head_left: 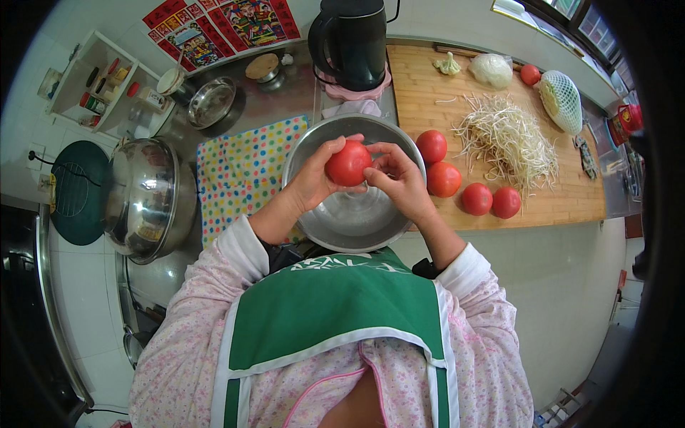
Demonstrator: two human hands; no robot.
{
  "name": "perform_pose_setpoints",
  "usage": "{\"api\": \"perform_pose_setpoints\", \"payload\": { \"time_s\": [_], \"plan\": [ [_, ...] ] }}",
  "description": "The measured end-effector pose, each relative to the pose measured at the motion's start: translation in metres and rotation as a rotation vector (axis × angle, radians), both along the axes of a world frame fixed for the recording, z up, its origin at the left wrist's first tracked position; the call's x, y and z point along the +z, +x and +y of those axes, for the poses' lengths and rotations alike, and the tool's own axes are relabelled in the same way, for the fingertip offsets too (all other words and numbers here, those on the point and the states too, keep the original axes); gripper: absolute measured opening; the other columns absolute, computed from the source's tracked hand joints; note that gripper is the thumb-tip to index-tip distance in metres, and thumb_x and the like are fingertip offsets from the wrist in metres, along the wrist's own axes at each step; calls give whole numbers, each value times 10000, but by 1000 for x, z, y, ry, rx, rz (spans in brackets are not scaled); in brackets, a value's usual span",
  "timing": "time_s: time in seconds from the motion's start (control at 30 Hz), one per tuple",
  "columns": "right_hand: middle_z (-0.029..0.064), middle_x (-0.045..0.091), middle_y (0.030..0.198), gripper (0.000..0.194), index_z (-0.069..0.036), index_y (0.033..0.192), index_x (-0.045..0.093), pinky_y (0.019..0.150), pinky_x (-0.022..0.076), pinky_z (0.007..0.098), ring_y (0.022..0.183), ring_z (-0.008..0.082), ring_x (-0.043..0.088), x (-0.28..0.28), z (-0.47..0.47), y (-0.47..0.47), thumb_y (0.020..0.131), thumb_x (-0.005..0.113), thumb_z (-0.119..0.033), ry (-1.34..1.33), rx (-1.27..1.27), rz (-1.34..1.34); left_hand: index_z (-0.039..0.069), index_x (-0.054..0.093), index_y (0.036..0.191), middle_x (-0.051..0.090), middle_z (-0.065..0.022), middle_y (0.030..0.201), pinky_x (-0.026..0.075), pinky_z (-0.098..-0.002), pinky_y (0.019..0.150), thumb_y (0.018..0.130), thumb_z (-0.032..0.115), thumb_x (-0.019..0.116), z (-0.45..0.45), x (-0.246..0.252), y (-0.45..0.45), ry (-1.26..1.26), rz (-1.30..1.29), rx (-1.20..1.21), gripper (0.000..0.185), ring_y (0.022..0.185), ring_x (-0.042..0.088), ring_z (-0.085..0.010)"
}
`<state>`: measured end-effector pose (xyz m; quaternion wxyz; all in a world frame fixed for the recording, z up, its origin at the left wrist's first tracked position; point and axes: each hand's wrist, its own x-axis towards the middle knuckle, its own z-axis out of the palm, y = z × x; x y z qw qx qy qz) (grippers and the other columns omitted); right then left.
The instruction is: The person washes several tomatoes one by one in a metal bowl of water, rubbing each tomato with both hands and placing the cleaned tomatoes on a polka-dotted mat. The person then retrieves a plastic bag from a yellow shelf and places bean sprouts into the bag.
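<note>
Above a stainless steel basin, my left hand cups a red tomato from the left and below. My right hand is at the tomato's right side, its thumb tip against the skin and its fingers curled; whether it bears any of the weight is unclear. Some water appears to lie in the bottom of the basin. Just right of the rim, several more tomatoes rest on a bamboo board. A heap of bean sprouts lies beyond them on the board.
A dotted cloth lies left of the basin, beside large steel bowls. Behind the basin stands a black electric kettle. Along the board's back are a garlic bulb, a plastic-wrapped item and a net-covered vegetable.
</note>
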<state>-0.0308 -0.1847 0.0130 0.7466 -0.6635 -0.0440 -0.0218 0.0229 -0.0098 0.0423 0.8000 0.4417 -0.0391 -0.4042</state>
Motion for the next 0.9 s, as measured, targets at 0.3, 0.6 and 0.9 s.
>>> {"api": "perform_pose_setpoints", "payload": {
  "time_s": [0.3, 0.6, 0.9],
  "plan": [
    [18, 531, 712, 317, -38, 1043, 533, 579, 453, 217, 627, 75, 531, 7, 19, -4, 768, 655, -139, -102, -130, -13, 99, 508, 1172, 514, -78, 1093, 557, -331, 670, 881, 383, 541, -6, -10, -6, 173, -267, 218, 408, 936, 573, -174],
    [85, 625, 765, 286, 12, 1041, 522, 630, 490, 244, 685, 106, 596, 13, 27, -9, 787, 608, -89, -188, -184, 32, 86, 531, 1145, 541, -81, 1040, 538, -277, 565, 875, 369, 561, -7, -14, -10, 235, -254, 253, 393, 865, 579, -157],
    [129, 637, 760, 299, 23, 1014, 521, 600, 520, 283, 663, 172, 643, 6, 27, -12, 772, 621, -122, -176, -216, -37, 59, 534, 1137, 545, -77, 1032, 534, -271, 557, 872, 358, 571, -8, -15, -16, 226, -271, 279, 401, 881, 568, -149]
  ]
}}
